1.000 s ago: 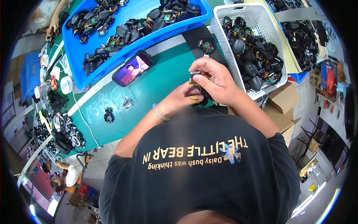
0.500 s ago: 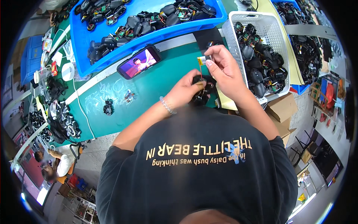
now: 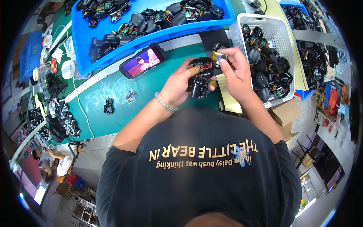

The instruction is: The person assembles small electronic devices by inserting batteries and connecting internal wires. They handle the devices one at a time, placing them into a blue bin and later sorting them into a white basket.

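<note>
Here the left hand (image 3: 177, 85) grips a black controller shell (image 3: 198, 85), its long axis running toward the body, red wires showing on top. Just right, the right hand (image 3: 236, 72) pinches a small silver battery (image 3: 219, 56) above the green desk (image 3: 151, 102).

The left hand (image 3: 179, 83) gripped a black controller shell (image 3: 199, 81) above the green surface (image 3: 151, 98). The right hand (image 3: 236, 73) pinched a small battery (image 3: 219, 56) at its one o'clock; a phone (image 3: 142, 61) lay at ten o'clock.
</note>
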Available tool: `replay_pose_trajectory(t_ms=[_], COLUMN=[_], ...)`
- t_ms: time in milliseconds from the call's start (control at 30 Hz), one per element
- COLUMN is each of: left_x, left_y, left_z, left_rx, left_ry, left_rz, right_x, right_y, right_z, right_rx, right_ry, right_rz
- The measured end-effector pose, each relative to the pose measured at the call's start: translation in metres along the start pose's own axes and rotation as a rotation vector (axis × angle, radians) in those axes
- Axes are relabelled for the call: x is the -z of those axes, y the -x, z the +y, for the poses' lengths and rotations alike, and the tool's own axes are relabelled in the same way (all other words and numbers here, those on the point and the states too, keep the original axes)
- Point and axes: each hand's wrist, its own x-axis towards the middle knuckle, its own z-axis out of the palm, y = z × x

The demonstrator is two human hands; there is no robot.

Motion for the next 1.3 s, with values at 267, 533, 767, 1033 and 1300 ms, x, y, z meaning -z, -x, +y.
replay_pose_trajectory(t_ms=[267,533,767,1033,1300], left_x=[0.011,0.015,0.009,-0.001,-0.004], left_y=[0.000,0.008,0.014,0.023,0.023], left_z=[-0.005,0.010,0.022,0.031,0.033], left_rx=[-0.107,-0.295,-0.419,-0.406,-0.372], left_ry=[-0.025,-0.192,-0.310,-0.543,-0.627], left_rz=[0.102,0.094,0.117,0.109,0.031], right_x=[-0.004,-0.014,-0.017,-0.014,-0.016], right_y=[-0.008,-0.028,-0.037,-0.048,-0.050], right_z=[-0.010,-0.027,-0.048,-0.047,-0.042], right_rx=[0.043,0.533,0.631,0.700,0.814], right_ry=[0.344,0.504,0.523,0.650,0.631], right_rz=[-0.127,-0.101,-0.203,-0.274,-0.239])
